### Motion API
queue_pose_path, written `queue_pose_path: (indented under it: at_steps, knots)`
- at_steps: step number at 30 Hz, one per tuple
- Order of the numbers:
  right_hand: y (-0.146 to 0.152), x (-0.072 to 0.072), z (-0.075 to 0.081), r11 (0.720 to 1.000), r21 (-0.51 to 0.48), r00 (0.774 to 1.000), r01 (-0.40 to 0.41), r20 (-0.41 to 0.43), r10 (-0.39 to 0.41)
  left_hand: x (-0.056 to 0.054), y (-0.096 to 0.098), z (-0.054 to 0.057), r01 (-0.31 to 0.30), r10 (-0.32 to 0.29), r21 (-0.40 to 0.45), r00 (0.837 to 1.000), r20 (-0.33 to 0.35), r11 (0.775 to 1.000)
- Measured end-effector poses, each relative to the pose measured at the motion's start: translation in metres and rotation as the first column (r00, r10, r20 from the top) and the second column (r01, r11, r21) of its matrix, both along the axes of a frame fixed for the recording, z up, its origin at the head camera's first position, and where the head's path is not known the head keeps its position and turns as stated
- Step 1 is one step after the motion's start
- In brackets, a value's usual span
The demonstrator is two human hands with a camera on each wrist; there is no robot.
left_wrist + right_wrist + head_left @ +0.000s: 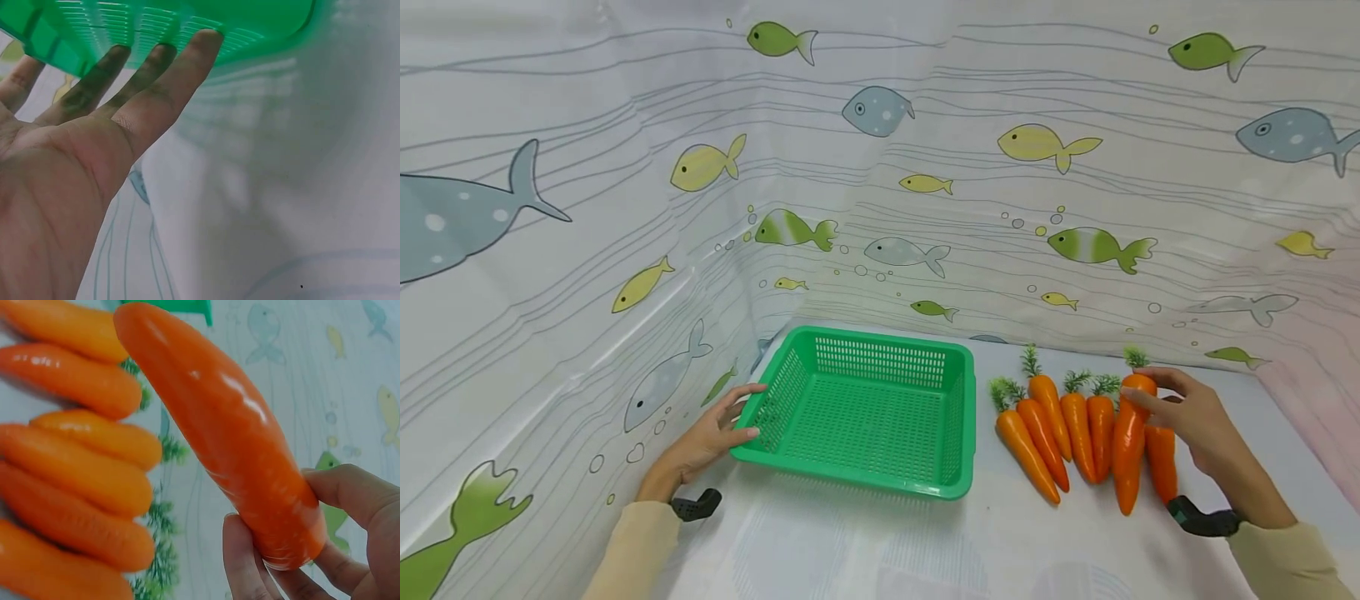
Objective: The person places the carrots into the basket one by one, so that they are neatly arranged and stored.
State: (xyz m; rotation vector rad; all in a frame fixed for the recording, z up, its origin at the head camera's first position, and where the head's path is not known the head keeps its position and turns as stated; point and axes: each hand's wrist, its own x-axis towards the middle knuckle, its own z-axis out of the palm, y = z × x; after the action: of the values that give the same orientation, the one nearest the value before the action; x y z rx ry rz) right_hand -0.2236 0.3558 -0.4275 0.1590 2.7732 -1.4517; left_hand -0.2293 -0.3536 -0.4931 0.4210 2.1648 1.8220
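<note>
My right hand point(1187, 412) holds an orange carrot point(1129, 454) by its thick top end, thumb and fingers around it. Its tapered tip points toward me in the head view, and in the right wrist view the glossy carrot point(219, 419) is raised in front of several others. My left hand point(715, 429) grips the left rim of a green plastic basket point(880, 483), with fingers against the slotted outer wall in the left wrist view. The basket holds nothing. More carrots with leafy green tops, such as one carrot point(1028, 458), lie in a row beside my right hand.
A white cloth point(820, 542) covers the table under the basket and carrots. White sheeting point(970, 200) printed with fish rises behind and along the left side. The basket stands left of the carrots.
</note>
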Motion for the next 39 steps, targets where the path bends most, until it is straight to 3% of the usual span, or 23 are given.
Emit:
queue_pose_path:
  at_steps: [7, 15, 20, 32, 39]
  knots:
    - [-0.03, -0.002, 0.012, 0.997, -0.002, 0.997, -0.076, -0.002, 0.076, 0.0, 0.0, -0.002, 0.0, 0.0, 0.005, 1.0, 0.005, 1.0]
    - [-0.056, -0.004, 0.022, 0.988, -0.081, 0.991, -0.134, 0.012, 0.135, 0.002, -0.004, -0.005, -0.013, 0.013, -0.011, 1.0, 0.013, 1.0]
    - [-0.069, -0.006, 0.025, 0.98, -0.095, 0.985, -0.175, -0.023, 0.173, 0.002, -0.004, -0.004, -0.011, 0.011, -0.005, 1.0, 0.017, 1.0]
    - [-0.108, -0.016, 0.02, 0.932, -0.251, 0.965, -0.261, -0.054, 0.255, -0.001, -0.005, -0.006, -0.015, 0.016, -0.023, 1.0, 0.025, 1.0]
    - [-0.139, -0.029, 0.016, 0.911, -0.288, 0.955, -0.294, -0.06, 0.289, -0.002, -0.004, -0.007, -0.012, 0.012, -0.003, 1.0, 0.022, 1.0]
